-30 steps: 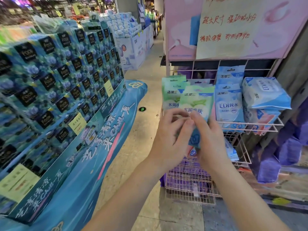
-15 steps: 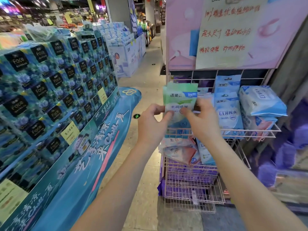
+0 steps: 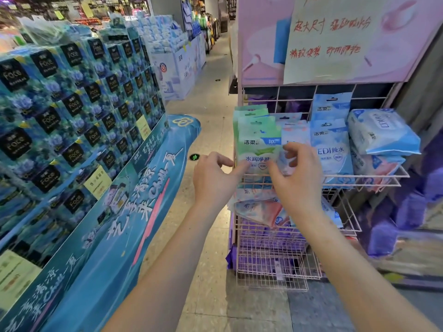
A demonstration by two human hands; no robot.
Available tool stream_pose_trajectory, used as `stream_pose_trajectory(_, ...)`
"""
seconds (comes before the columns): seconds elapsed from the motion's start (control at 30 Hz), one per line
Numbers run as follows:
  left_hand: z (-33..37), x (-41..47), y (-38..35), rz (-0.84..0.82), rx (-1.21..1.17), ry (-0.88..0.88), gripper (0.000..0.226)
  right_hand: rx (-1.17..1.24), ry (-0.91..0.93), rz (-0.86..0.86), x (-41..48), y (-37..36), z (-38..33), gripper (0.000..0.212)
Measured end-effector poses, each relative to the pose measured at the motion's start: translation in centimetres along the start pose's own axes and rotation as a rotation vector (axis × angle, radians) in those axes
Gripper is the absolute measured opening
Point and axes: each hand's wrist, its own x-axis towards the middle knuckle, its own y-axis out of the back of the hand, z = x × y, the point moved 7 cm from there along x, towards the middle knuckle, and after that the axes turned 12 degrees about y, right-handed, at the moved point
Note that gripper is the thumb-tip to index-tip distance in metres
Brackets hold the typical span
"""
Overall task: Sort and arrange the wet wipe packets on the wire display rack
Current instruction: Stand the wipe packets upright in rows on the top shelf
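Green packet [image 3: 259, 149] stands upright at the left of the rack [image 3: 364, 182] top shelf. Left hand [image 3: 213, 178] and right hand [image 3: 296, 176] touch it with fingers loosely spread, not pinching. Risk: unsupported, it may tip forward over the low rail.

Upright in the top basket of the pink wire display rack [image 3: 374, 182], from left to right: green wet wipe packets [image 3: 257, 137], pale pink packets [image 3: 293, 133], blue packets [image 3: 332, 142], then bulky soft packs [image 3: 381, 133] stacked at the right end. Loose in the basket below, more pink-and-white packets [image 3: 257, 208]; above the rack, a hand-lettered paper sign [image 3: 335, 39]. Across the aisle to the left, a stacked display of teal tissue boxes [image 3: 72, 104].
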Motion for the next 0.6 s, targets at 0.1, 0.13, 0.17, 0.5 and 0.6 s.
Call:
stream_pose_trajectory(0.1,-1.8,-2.2,-0.1,0.051,-0.131,-0.005,0.047,0.084,0.103,0.215,-4.9,2.1,-0.1,0.015)
stream_pose_trajectory(0.13,-2.9,-2.8,-0.5,0.055,-0.177,0.003,0.047,0.104,0.073,0.192,-6.4,1.8,0.9,0.016)
stream_pose_trajectory(0.17,-4.2,-3.3,-1.1,0.056,-0.209,0.033,0.046,0.108,0.000,0.123,-7.7,0.9,2.3,0.018)
stream_pose_trajectory(0.5,-12.7,-4.2,-11.1,-0.342,-0.059,0.645,0.037,-0.041,-0.623,-0.383,-10.6,-8.2,12.5,0.050)
stream_pose_trajectory(0.6,-13.7,-4.3,-13.1,-0.390,-0.123,0.762,0.029,-0.096,-0.702,-0.447,-9.9,-9.3,13.1,0.046)
